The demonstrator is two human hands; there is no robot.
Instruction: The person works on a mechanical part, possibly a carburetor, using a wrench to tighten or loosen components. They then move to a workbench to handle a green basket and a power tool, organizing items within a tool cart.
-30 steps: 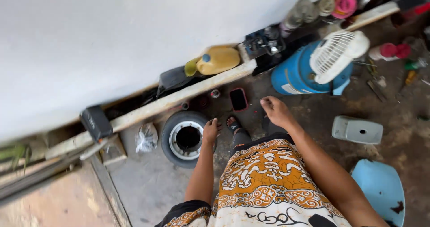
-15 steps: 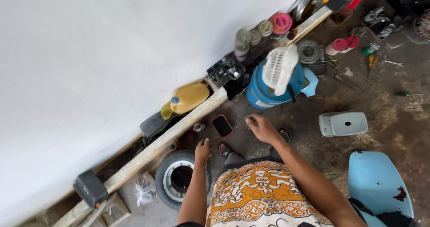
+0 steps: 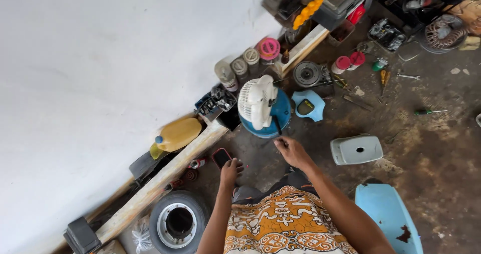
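Fan (image 3: 258, 105) stands near right hand (image 3: 292, 152); left hand (image 3: 230, 172) beside phone (image 3: 221, 157).

Pretty cluttered workshop corner. A plain white wall (image 3: 100, 68) fills the whole left side, flat even light on it, no hard shadows. The floor (image 3: 426, 153) is bare concrete, dark and stained with rusty-brown patches. A pale wooden beam (image 3: 165, 176) runs along the base of the wall, with a yellow jug (image 3: 176, 134) lying on it. A light blue plastic stool (image 3: 388, 219) sits bottom right, and a small tyre on a white rim (image 3: 178, 223) lies flat near the beam.
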